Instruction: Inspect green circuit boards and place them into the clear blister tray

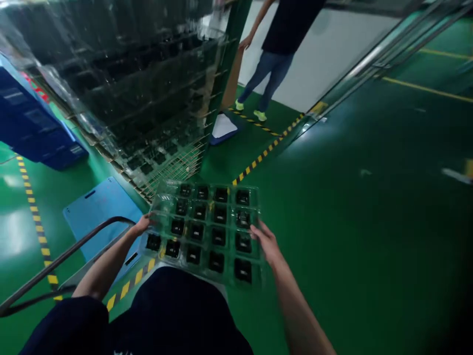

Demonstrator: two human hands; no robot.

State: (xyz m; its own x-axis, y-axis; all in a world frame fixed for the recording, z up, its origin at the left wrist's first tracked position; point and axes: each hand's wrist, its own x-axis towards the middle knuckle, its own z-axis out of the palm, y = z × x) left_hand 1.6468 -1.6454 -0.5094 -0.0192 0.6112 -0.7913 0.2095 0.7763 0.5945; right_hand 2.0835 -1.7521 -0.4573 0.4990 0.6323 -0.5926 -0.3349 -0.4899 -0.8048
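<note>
A clear plastic tray (207, 236) with rows of square pockets is held level in front of my body. Most pockets contain a small black part (220, 214); a few at the upper left hold none. My left hand (143, 224) grips the tray's left edge, and my right hand (265, 241) is closed on its right edge, with fingers over the rim. The undersides of both hands are hidden. Just beyond the tray rises a wire rack (185, 165) stacked with clear trays (148, 98) of dark parts, blurred by motion.
Blue bins (33, 118) stand at the left, near a light blue board (103, 212) and a curved grey handle (74, 246). Another person (281, 54) stands beyond the rack. Yellow-black tape (258, 160) crosses the green floor (351, 222). Metal rails (369, 64) run along the upper right.
</note>
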